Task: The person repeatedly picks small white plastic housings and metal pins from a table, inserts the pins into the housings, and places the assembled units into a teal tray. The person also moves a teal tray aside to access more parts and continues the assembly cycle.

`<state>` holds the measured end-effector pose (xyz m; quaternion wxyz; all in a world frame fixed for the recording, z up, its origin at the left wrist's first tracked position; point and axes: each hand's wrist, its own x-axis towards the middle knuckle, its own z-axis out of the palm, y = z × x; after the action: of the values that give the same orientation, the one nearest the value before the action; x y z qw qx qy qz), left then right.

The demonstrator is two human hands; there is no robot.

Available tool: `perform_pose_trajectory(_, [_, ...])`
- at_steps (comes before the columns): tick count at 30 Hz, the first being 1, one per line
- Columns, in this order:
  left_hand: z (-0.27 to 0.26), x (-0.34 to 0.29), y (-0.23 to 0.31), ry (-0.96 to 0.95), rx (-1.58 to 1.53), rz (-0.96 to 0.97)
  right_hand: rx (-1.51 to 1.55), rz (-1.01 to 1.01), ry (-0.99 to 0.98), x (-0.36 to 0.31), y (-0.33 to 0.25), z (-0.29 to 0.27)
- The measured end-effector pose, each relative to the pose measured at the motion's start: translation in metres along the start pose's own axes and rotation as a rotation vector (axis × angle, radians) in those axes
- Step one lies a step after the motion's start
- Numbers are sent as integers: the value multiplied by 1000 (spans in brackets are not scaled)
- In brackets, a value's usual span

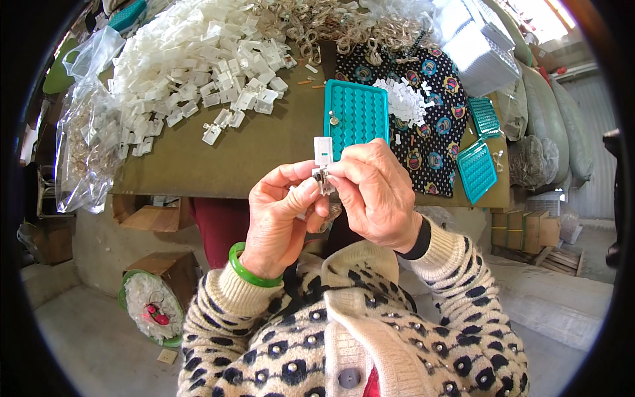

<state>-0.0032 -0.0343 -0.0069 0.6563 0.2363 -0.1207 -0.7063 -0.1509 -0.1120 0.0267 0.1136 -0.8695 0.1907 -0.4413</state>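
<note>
Close in front of my chest, both hands meet at a small white plastic case (pixel 323 147) with its flap standing up. My left hand (pixel 274 215) has thumb and fingers closed round its lower part, where a small metallic-looking piece shows. From the other side my right hand (pixel 380 195) pinches at the same case with thumb and forefinger. What lies between those right fingertips is too small to make out. Just beyond the hands is a teal tray (pixel 357 109) with rows of round hollows. A small metallic piece (pixel 333 119) sits near its left edge.
A heap of white plastic cases (pixel 192 73) covers the table's far left. Bundled clear cords (pixel 357 30) lie along the back. White chips (pixel 407 102) rest on a patterned cloth (pixel 440 142). Two smaller teal trays, including one near the edge (pixel 477 171), are at right.
</note>
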Motion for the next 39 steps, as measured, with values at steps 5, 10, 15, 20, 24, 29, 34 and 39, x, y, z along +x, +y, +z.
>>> perform_pose_trajectory(5, [2, -7, -2, 58, 29, 25, 103, 11, -148, 1, -1, -9])
perform_pose_trajectory(10, [1, -8, -1, 32, 68, 55, 236, 133, -217, 2, -5, -13])
perform_pose_trajectory(15, [4, -15, -1, 29, 141, 117, 1174, 1010, -101, -7, -16, -14])
perform_pose_trajectory(20, [4, -17, -2, 19, 189, 141, 1311, 1116, -91, -9, -19, -9])
perform_pose_trajectory(24, [0, -13, -3, 6, 166, 82, 1176, 1011, -93, -5, -16, -5])
perform_pose_trajectory(29, [-1, -14, -2, 15, 40, -11, 874, 892, 27, -5, -15, -2])
perform_pose_trajectory(34, [-1, -14, -1, -6, -8, -52, 763, 822, 97, -8, -23, -2])
perform_pose_trajectory(39, [-1, -15, -1, -60, -27, -62, 644, 770, 97, -9, -26, -5])
